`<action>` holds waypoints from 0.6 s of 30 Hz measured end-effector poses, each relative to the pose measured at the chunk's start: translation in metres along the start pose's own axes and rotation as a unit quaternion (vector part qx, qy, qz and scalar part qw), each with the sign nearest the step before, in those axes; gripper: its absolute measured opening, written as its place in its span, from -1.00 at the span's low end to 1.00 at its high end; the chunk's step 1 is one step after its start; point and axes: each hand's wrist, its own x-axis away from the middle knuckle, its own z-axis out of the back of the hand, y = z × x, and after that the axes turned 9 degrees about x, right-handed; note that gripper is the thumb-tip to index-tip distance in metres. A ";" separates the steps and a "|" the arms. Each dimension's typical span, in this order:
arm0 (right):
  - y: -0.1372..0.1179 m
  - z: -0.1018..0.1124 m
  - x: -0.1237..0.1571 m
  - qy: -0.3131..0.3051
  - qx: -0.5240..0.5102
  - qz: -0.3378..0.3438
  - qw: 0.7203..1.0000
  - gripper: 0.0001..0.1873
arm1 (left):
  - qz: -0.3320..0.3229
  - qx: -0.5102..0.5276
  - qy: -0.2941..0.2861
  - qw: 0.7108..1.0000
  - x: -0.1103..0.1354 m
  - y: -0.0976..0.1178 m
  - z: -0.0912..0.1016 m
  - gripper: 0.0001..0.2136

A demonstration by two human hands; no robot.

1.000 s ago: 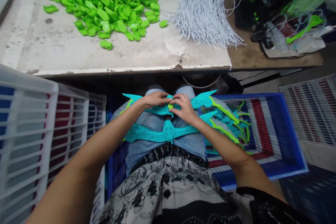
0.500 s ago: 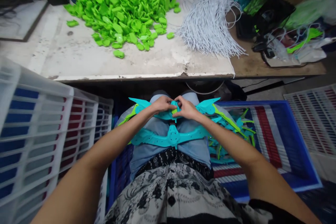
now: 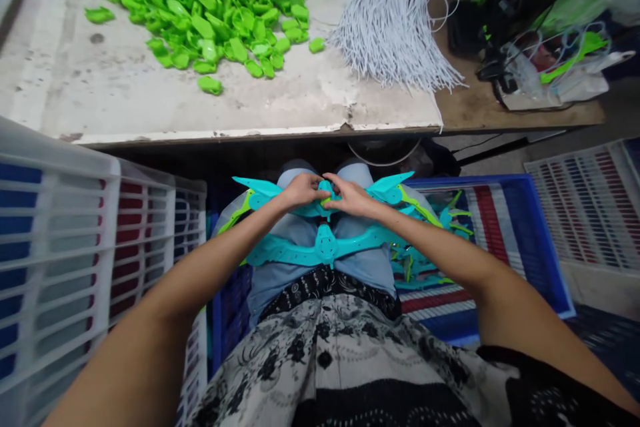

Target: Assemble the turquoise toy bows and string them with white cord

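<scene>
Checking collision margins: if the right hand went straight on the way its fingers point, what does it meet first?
Probably the left hand: the right hand points leftward across the turquoise plastic winged piece both grip; fingertips nearly touch, depth unclear.

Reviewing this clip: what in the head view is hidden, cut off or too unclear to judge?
All head view:
1. Small green part: mostly covered by fingers of the left hand and right hand; whether it is seated in the held teal winged piece cannot be told.
2. Green pile: cut off by the top edge.
3. Teal pieces in the blue crate: partly behind the right forearm, uncountable.
</scene>
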 end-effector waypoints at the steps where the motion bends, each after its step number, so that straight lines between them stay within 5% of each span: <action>1: -0.003 0.003 0.002 -0.002 0.023 0.001 1.000 -0.20 | -0.009 -0.008 -0.001 1.000 0.000 -0.001 0.000 -0.55; 4: -0.014 0.030 -0.004 -0.034 0.116 0.043 0.992 -0.44 | -0.041 -0.076 -0.010 0.996 -0.002 -0.001 0.000 -0.56; 6: -0.022 0.063 -0.023 -0.004 0.150 0.082 0.985 -0.70 | -0.068 -0.138 0.012 0.988 0.000 0.001 -0.002 -0.56; 10: -0.033 0.135 -0.100 0.263 0.190 0.057 0.944 -0.70 | -0.188 -0.242 0.154 0.939 0.025 0.002 -0.019 -0.63; 12: -0.032 0.159 -0.147 0.346 0.231 0.049 0.908 -0.67 | -0.234 -0.276 0.173 0.916 0.046 -0.002 -0.031 -0.73; 15: -0.024 0.175 -0.202 0.356 0.280 0.056 0.890 -0.63 | -0.217 -0.274 0.107 0.931 0.080 -0.015 -0.045 -0.75; 18: -0.018 0.177 -0.223 0.312 0.324 0.069 0.891 -0.63 | -0.193 -0.240 0.065 0.949 0.105 -0.031 -0.047 -0.78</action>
